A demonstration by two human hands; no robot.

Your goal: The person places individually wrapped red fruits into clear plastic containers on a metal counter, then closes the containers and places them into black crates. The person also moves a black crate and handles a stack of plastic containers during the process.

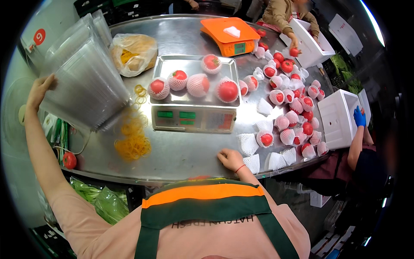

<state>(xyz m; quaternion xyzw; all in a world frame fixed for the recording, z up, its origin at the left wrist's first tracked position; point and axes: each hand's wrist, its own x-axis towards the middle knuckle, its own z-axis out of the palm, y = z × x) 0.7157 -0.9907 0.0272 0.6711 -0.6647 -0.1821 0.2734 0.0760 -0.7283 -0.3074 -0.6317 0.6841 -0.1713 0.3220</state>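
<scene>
My left hand (pixel 41 89) is at the outer edge of a tall leaning stack of nested clear plastic containers (pixel 85 74), fingers bent over the rim. Motion blurs the fingertips and the stack's lower end. My right hand (pixel 231 159) rests near the table's front edge, fingers curled in, with nothing visible in it. White foam net sleeves (pixel 249 144) lie just right of it. Ahead, a digital scale (pixel 194 119) carries several tomatoes in foam nets on its metal pan (pixel 176 100). Loose yellow rubber bands (pixel 132 147) lie between stack and scale.
Many netted and bare tomatoes (pixel 287 66) cover the steel table's (pixel 181 155) right side. An orange scale (pixel 231 35) and a bag of rubber bands (pixel 134 55) stand behind. Two co-workers handle tomatoes at white foam boxes (pixel 336 119). One tomato (pixel 69 160) sits front left.
</scene>
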